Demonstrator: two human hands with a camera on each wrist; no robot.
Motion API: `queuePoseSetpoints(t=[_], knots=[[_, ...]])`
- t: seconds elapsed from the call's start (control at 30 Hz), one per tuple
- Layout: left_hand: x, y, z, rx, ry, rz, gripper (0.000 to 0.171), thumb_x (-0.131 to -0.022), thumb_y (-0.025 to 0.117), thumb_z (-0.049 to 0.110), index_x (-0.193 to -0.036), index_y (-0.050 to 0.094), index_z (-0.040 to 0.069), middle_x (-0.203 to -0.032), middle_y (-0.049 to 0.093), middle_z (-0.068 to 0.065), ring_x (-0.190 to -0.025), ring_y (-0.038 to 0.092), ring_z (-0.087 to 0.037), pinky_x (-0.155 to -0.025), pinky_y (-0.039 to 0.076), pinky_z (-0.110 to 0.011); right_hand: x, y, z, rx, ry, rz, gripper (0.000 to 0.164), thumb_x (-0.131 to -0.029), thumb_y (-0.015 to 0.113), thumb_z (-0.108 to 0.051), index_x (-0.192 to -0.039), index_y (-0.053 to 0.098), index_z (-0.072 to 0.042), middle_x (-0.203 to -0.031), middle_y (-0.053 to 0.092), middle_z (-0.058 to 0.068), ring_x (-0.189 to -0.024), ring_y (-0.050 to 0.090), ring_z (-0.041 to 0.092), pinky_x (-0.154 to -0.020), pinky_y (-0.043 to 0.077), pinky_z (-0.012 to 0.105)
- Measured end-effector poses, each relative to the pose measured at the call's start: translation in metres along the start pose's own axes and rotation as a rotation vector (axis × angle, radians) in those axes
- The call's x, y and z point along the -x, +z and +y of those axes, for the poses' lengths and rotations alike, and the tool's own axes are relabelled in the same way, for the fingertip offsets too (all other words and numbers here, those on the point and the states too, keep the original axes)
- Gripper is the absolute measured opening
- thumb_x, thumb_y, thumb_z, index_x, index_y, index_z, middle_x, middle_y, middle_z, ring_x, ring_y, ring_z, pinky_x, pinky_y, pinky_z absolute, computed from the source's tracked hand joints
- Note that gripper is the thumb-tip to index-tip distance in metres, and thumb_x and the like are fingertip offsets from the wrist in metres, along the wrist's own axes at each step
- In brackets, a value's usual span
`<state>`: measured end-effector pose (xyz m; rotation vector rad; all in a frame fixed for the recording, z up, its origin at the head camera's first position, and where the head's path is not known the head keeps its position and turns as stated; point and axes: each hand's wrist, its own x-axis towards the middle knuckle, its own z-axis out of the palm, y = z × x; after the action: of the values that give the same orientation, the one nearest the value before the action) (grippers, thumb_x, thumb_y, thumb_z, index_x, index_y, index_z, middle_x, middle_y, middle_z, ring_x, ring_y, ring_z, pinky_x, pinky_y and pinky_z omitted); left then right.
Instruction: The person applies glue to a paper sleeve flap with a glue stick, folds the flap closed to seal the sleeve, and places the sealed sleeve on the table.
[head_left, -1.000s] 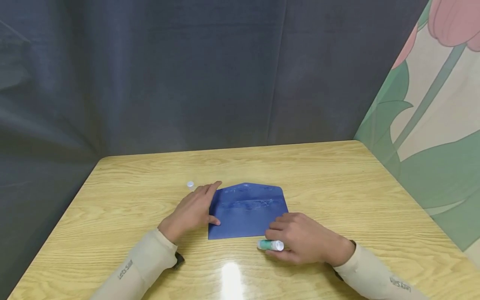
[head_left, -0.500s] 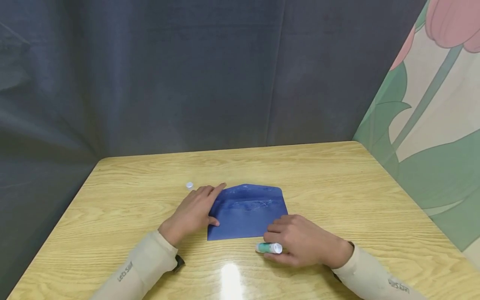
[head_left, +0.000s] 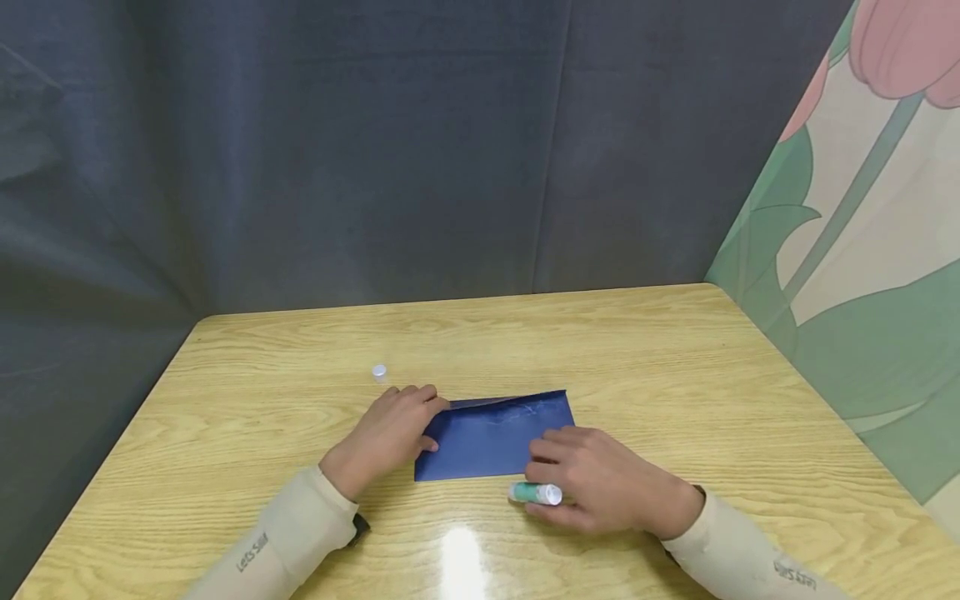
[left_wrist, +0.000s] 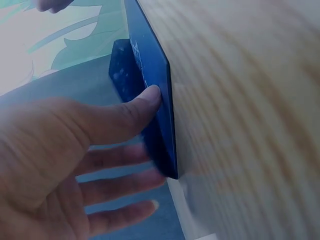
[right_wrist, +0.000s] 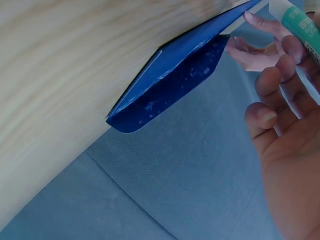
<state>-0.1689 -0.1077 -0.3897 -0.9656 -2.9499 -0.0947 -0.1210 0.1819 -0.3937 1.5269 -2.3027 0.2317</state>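
A dark blue envelope (head_left: 480, 454) lies on the table, its flap (right_wrist: 165, 97) bent up along the far edge and marked with whitish smears. At the envelope's left end is my left hand (head_left: 386, 437). Its thumb (left_wrist: 145, 102) presses on the front face, while the other fingers stretch out straight behind the raised flap. My right hand (head_left: 600, 483) grips a glue stick (head_left: 528, 492) with a green label and white ends, and its knuckles overlap the envelope's lower right corner in the head view.
A small white cap (head_left: 379, 372) sits on the wooden table (head_left: 637, 350) beyond my left hand. A dark curtain (head_left: 375, 150) hangs behind the table, and a wall with painted tulips (head_left: 862, 250) stands on the right.
The envelope's flap has swung up from lying flat and now stands folded along the far edge. My left fingers have moved toward me with it; the right hand has barely moved.
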Motion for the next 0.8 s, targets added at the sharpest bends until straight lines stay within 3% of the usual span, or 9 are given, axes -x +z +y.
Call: queuePoseSetpoints(t=[0.17,0.3,0.4,0.5,0.7,0.8], knots=[[0.002,0.003,-0.001,-0.026,0.044,-0.019,0.037,-0.083,0.082,0.024,-0.117,0.073,0.014,-0.104,0.065,-0.001,-0.097,0.063,-0.023,-0.075,0.051,-0.039,0.0,0.002,-0.001,0.01,0.004,-0.005,0.024,-0.089,0.07,-0.043,-0.081,0.054,-0.028,-0.075,0.037,-0.015,-0.067,0.031,0.001,-0.061,0.029,0.014],[0.004,0.004,-0.001,-0.016,0.052,-0.042,0.037,-0.086,0.079,0.023,-0.121,0.072,0.013,-0.115,0.067,-0.003,-0.105,0.063,-0.024,-0.078,0.053,-0.039,0.0,0.002,-0.001,0.035,0.047,0.0,0.021,-0.089,0.071,-0.042,-0.084,0.058,-0.027,-0.078,0.045,-0.015,-0.069,0.037,0.002,-0.063,0.038,0.018],[0.005,0.004,-0.001,-0.005,0.048,-0.062,0.039,-0.088,0.077,0.023,-0.125,0.07,0.012,-0.128,0.065,-0.005,-0.117,0.061,-0.027,-0.088,0.054,-0.043,-0.002,0.002,-0.002,0.032,0.142,-0.008,0.019,-0.089,0.072,-0.042,-0.087,0.063,-0.025,-0.088,0.058,-0.011,-0.077,0.052,0.005,-0.072,0.05,0.024],[0.006,0.003,-0.001,0.006,0.041,-0.075,0.04,-0.089,0.076,0.023,-0.126,0.069,0.012,-0.133,0.063,-0.005,-0.121,0.059,-0.028,-0.092,0.054,-0.046,-0.004,0.0,0.0,-0.046,0.285,-0.046,0.02,-0.09,0.072,-0.044,-0.089,0.065,-0.025,-0.107,0.068,-0.005,-0.095,0.065,0.011,-0.082,0.055,0.032],[0.006,0.001,-0.001,0.0,0.047,-0.084,0.039,-0.09,0.075,0.023,-0.127,0.069,0.011,-0.133,0.063,-0.005,-0.121,0.059,-0.028,-0.092,0.053,-0.046,-0.008,-0.002,0.012,-0.258,0.519,-0.138,0.019,-0.093,0.066,-0.046,-0.086,0.064,-0.028,-0.134,0.065,0.008,-0.129,0.059,0.03,-0.098,0.052,0.049],[0.006,0.0,0.0,0.005,0.051,-0.09,0.039,-0.091,0.074,0.023,-0.127,0.069,0.01,-0.133,0.063,-0.006,-0.122,0.059,-0.028,-0.093,0.053,-0.047,-0.008,0.0,0.019,-0.341,0.602,-0.157,0.021,-0.096,0.063,-0.045,-0.085,0.062,-0.027,-0.132,0.066,0.01,-0.122,0.064,0.028,-0.09,0.055,0.043]])
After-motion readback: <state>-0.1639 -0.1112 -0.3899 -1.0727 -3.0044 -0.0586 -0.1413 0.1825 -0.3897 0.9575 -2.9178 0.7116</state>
